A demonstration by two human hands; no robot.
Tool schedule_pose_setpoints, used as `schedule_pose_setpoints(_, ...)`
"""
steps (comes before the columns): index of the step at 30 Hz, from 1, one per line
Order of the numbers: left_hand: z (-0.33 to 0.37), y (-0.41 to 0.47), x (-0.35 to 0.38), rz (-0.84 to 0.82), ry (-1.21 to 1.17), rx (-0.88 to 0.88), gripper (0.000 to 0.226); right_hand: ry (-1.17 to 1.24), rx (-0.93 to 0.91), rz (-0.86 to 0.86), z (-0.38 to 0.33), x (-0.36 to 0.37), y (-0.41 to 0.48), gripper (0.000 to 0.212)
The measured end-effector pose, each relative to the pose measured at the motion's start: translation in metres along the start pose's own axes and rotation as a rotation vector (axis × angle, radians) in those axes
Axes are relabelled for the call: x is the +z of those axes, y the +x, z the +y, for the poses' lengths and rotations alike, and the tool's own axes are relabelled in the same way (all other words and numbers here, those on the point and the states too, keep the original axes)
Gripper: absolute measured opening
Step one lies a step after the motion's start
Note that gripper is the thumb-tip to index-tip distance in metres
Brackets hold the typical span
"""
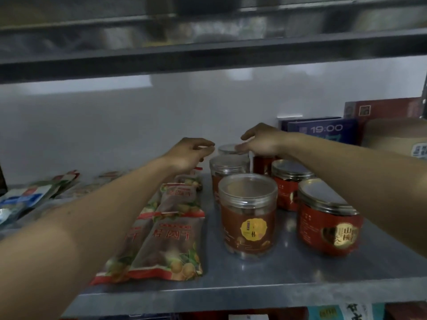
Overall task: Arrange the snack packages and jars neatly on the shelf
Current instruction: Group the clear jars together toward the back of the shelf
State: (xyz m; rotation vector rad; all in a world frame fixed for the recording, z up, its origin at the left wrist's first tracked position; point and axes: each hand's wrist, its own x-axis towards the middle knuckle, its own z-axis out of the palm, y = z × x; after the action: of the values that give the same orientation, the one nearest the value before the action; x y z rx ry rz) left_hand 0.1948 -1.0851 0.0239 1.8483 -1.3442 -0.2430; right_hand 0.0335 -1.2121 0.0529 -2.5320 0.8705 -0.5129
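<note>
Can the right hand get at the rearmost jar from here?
Probably yes: the right hand hovers right at the rearmost jar, by its lid, and nothing stands between them.

Your far right, rear: blue box (323, 130) marked 19:00, upright. Red box (381, 108) behind it, standing taller. Brown carton (392, 132) just beside blue box, pale label on face. White wall (115, 123) behind. Below you: blurred packs (346, 311), print unreadable.
</note>
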Motion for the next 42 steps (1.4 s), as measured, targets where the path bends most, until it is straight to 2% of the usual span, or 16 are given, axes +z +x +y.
schedule_pose_setpoints(3,-0.007,0.014,0.000,0.018,-0.049,-0.070,0.036,-0.017,0.035,-0.037,-0.001,0.000,0.014,0.054)
schedule_pose_setpoints(11,-0.021,0.040,0.009,-0.067,-0.167,-0.243,0.052,-0.035,0.053,-0.129,0.009,0.008,0.048,0.047)
schedule_pose_setpoints(22,-0.025,0.046,0.016,-0.100,-0.196,-0.228,0.053,0.031,0.035,-0.177,-0.001,0.020,0.062,0.038)
schedule_pose_setpoints(27,-0.022,0.035,0.012,-0.071,-0.155,-0.231,0.057,-0.009,0.059,-0.198,-0.008,0.014,0.048,0.052)
schedule_pose_setpoints(30,-0.021,0.019,0.010,-0.080,-0.211,-0.299,0.079,0.001,0.080,-0.148,-0.012,0.008,0.030,0.063)
schedule_pose_setpoints(34,-0.013,-0.010,0.019,-0.174,-0.449,-0.377,0.095,0.157,0.122,-0.191,-0.016,0.006,0.006,0.064)
schedule_pose_setpoints(36,-0.010,-0.018,0.025,-0.232,-0.541,-0.371,0.096,0.195,0.140,-0.240,-0.018,0.009,-0.001,0.055)
schedule_pose_setpoints(39,-0.004,-0.023,0.034,-0.277,-0.585,-0.333,0.091,0.185,0.145,-0.242,-0.017,0.013,-0.010,0.048)
schedule_pose_setpoints(42,-0.001,-0.023,0.038,-0.255,-0.574,-0.329,0.093,0.122,0.145,-0.191,-0.018,0.013,-0.022,0.054)
